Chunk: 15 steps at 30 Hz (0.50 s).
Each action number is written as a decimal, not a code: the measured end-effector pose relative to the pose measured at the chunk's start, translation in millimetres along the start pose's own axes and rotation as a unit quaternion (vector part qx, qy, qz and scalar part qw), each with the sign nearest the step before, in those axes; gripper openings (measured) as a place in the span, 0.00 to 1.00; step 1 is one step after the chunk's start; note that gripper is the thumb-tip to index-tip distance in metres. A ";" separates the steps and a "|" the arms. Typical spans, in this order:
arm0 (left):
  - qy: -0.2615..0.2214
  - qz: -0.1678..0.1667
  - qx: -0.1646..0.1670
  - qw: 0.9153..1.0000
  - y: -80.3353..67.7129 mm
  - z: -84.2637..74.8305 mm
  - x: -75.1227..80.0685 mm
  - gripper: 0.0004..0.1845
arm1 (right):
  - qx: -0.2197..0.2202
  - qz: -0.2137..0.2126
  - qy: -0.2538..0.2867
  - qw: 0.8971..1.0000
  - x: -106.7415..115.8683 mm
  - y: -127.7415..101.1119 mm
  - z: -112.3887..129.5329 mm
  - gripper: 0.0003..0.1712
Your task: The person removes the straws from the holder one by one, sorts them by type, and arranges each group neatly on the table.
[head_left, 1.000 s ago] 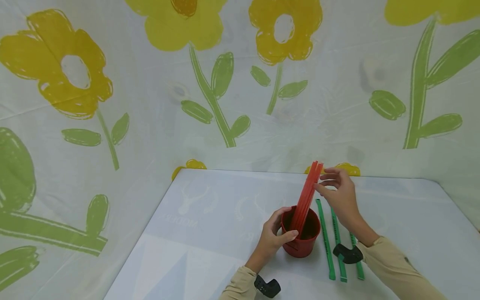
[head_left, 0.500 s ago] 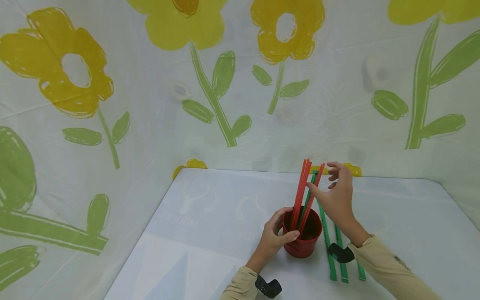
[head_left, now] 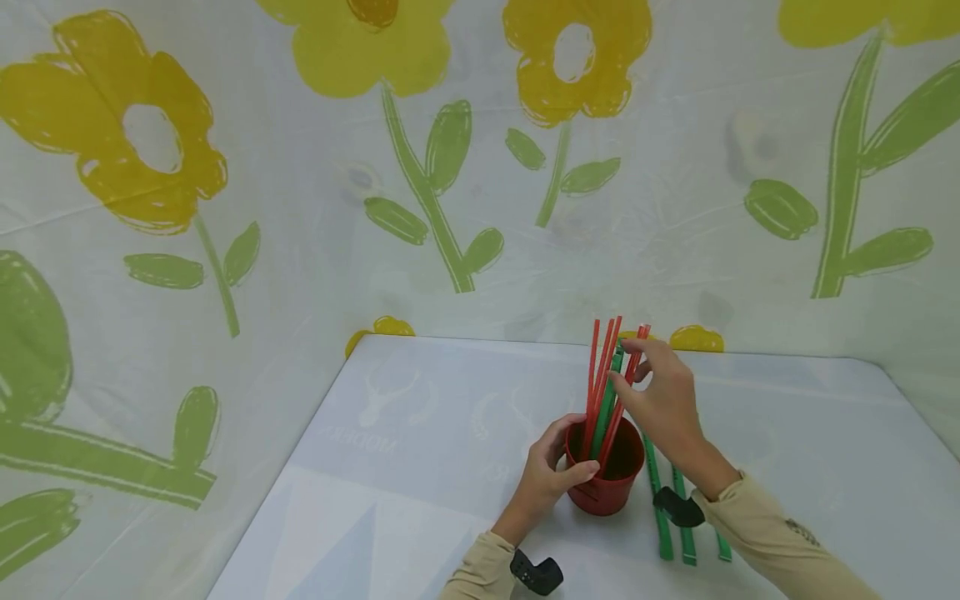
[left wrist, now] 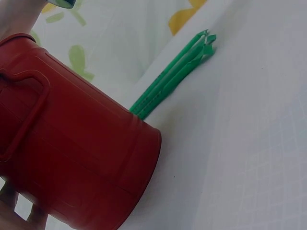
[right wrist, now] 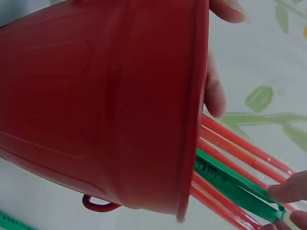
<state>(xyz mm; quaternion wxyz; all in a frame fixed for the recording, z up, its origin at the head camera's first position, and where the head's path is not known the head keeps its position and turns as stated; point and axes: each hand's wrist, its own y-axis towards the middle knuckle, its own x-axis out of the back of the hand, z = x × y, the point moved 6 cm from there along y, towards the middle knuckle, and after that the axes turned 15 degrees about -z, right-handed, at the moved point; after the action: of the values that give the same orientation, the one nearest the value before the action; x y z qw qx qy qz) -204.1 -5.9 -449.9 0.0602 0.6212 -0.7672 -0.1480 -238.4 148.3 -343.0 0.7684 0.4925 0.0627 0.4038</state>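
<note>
The right hand [head_left: 660, 398] is pinching the top of a green plastic strip [head_left: 609, 392] — standing near-upright among red strips [head_left: 600, 375] — in the small red metal bucket [head_left: 604, 471] that the left hand [head_left: 546, 477] is gripping near the white tabletop's [head_left: 420, 467] front edge.

Head looks down; wrists close on bucket [head_left: 604, 475].

A white table [head_left: 420, 467] with faint grey printed markings sits in a corner, enclosed by pale fabric walls [head_left: 300, 275] painted with large yellow flowers [head_left: 142, 142] and green stems and leaves [head_left: 427, 192], under soft, even light.
</note>
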 end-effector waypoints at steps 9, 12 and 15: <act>-0.001 -0.013 -0.009 1.000 -0.8 -1.6 -0.5 0.31 | -0.019 0.036 0.004 0.999 -6.2 -4.4 -0.3 0.23; 0.001 -0.019 -0.015 1.000 -1.1 -1.8 -0.6 0.31 | -0.028 0.039 0.008 0.999 -7.4 -7.1 0.3 0.24; 0.001 -0.024 -0.014 1.000 -1.2 -2.1 -0.8 0.31 | -0.037 0.042 0.015 0.998 -9.6 -10.7 0.1 0.26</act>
<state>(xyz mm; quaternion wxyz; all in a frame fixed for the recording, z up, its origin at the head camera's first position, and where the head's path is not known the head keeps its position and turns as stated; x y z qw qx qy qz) -202.2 -5.6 -448.2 0.0659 0.6384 -0.7502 -0.1593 -238.7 139.7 -354.5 0.7672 0.4599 0.0389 0.4455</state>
